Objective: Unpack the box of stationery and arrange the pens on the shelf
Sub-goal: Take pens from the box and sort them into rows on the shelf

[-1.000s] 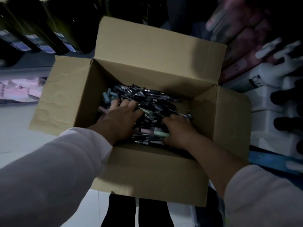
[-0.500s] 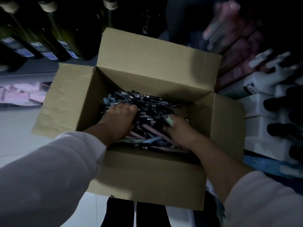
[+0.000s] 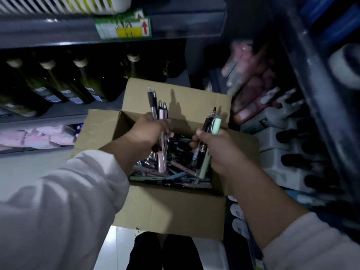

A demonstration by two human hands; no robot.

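Grey shelf (image 3: 64, 113): row of dark bottles (image 3: 83, 84). Lower shelf (image 3: 29, 151): pink packs (image 3: 29, 136).

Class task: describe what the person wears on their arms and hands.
Loose, pale whitish long sleeves cover both arms; the left sleeve and right sleeve end short of the wrist. The left hand and right hand are bare: no gloves or watch show.

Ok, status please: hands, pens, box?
Left hand holds a bunch of pens. Right hand holds a second bunch. Box open, many pens inside. Nothing blocking.
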